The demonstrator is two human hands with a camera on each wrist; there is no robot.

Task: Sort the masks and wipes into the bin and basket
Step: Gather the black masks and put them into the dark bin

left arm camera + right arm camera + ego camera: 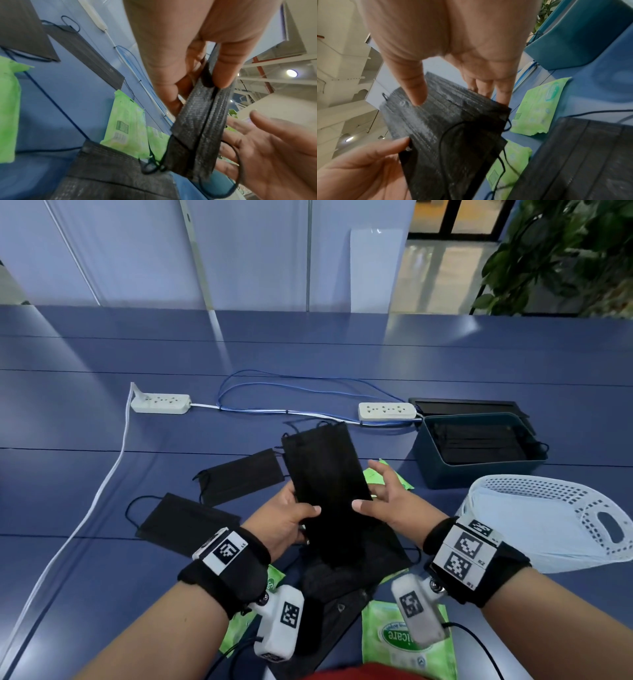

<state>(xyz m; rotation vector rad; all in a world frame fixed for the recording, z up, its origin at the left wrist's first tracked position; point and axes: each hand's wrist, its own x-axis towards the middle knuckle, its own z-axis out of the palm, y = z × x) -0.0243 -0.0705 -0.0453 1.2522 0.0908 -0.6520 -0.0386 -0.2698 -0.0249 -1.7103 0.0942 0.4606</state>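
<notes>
Left hand (286, 517) pinches black masks (325, 474) above worktop (102, 354); right hand (387, 501) fingers straight against stack. Bin (479, 474) right of masks, basket (548, 525) beside bin.

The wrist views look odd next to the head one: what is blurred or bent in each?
Head view: wide-angle lens bows the table edges; window glare streaks it. Left wrist view: the left hand looms huge and soft, ceiling lamp flares. Right wrist view: the held masks are fairly sharp, the bin behind blurs.
</notes>
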